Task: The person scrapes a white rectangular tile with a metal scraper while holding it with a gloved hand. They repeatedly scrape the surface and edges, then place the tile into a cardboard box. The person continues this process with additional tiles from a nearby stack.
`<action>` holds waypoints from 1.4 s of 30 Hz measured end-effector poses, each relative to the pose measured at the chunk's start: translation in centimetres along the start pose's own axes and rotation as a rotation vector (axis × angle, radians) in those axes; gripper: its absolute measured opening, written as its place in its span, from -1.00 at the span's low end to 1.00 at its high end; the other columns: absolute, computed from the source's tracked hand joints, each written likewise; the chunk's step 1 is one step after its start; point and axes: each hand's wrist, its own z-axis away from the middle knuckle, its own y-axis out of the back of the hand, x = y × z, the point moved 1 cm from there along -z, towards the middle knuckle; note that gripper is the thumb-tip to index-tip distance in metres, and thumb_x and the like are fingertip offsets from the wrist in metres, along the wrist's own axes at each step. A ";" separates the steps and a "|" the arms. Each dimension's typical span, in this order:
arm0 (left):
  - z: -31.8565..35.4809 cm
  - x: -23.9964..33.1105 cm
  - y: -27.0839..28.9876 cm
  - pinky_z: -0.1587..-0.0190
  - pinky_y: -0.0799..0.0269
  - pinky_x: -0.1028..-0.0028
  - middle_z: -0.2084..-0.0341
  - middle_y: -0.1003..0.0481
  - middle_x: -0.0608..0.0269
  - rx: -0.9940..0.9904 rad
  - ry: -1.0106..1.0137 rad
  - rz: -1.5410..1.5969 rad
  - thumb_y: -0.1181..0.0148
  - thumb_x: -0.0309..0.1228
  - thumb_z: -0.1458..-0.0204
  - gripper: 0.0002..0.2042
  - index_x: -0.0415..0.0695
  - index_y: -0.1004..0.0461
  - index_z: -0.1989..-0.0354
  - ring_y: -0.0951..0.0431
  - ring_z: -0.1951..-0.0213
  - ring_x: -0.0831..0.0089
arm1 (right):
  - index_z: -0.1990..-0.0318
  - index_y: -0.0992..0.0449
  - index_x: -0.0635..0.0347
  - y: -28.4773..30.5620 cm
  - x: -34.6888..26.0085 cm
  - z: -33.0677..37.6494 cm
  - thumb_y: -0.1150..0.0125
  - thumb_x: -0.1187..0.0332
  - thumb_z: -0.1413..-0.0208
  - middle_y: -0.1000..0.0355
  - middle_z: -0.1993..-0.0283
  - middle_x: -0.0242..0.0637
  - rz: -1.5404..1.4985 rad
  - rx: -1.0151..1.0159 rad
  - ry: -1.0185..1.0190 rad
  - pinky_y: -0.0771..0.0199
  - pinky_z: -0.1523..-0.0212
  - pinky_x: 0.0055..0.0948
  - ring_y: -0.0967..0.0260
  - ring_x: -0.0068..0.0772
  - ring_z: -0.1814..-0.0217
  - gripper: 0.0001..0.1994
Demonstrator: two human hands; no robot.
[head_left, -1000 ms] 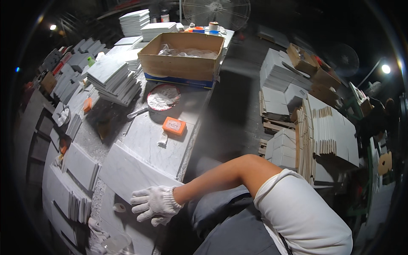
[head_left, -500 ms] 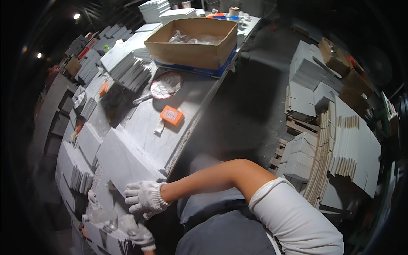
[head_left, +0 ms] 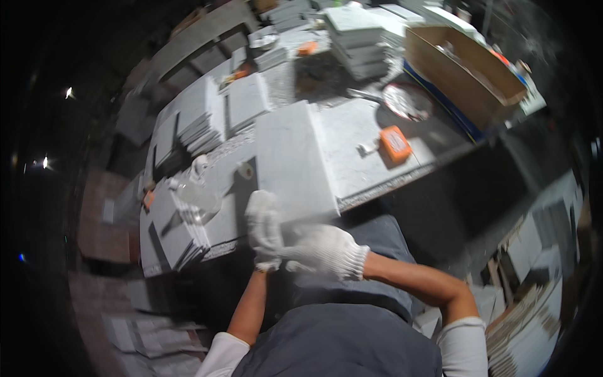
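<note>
Both hands wear white knitted gloves and are together in front of the table's near edge. My left hand (head_left: 264, 226) points away from me with its fingers stretched out, beside the lower left corner of a pale grey stone-like slab (head_left: 292, 157). My right hand (head_left: 330, 251) comes across from the right, its fingers curled at the left glove's cuff near the wrist. Blur softens the right fingertips. Left of the slab, a roll of tape (head_left: 245, 170) and a clear plastic item (head_left: 198, 195) lie near thin upright slabs (head_left: 188, 220).
An orange box (head_left: 395, 144) and a bowl of white powder (head_left: 408, 102) stand right of the slab. Beyond them is a large cardboard box (head_left: 465, 69). Slab stacks (head_left: 355, 38) stand at the back. Flattened cartons (head_left: 527, 314) are piled at lower right.
The view has swung left. My hands, earlier apart with the right by the slab's corner and the left by the upright slabs, have come together, right fingers at the left cuff.
</note>
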 end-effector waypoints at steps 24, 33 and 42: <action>-0.2 -0.5 -1.9 -0.30 -0.36 0.04 -0.09 -0.47 -0.10 0.109 -0.109 0.017 0.05 -0.43 -0.30 -0.72 -0.31 -0.49 -0.04 -0.46 -0.18 -0.09 | -0.13 -0.58 0.20 -9.9 8.6 7.0 -0.19 0.07 -0.36 -0.66 0.10 -0.25 -0.868 0.156 -0.929 -0.52 0.02 -0.48 -0.59 -0.44 0.11 -0.59; 0.1 -0.5 -2.2 -0.29 -0.37 0.07 -0.10 -0.47 -0.07 0.147 -0.095 0.027 0.03 -0.49 -0.29 -0.73 -0.32 -0.50 -0.04 -0.47 -0.18 -0.06 | -0.08 -0.58 0.24 -10.4 9.1 9.0 -0.17 0.26 -0.40 -0.54 0.26 -0.41 -1.134 0.434 -1.017 -0.44 0.27 -0.58 -0.41 -0.65 0.33 -0.73; 0.5 -0.3 -1.5 -0.32 -0.37 0.20 -0.17 -0.46 -0.03 0.165 0.125 0.153 0.04 -0.44 -0.32 -0.69 -0.30 -0.50 -0.12 -0.47 -0.22 0.12 | -0.12 -0.54 0.15 -7.4 14.9 16.0 -0.13 0.28 -0.43 -0.51 0.31 -0.44 -0.831 0.871 -1.039 -0.41 0.52 -0.65 -0.40 -0.69 0.47 -0.76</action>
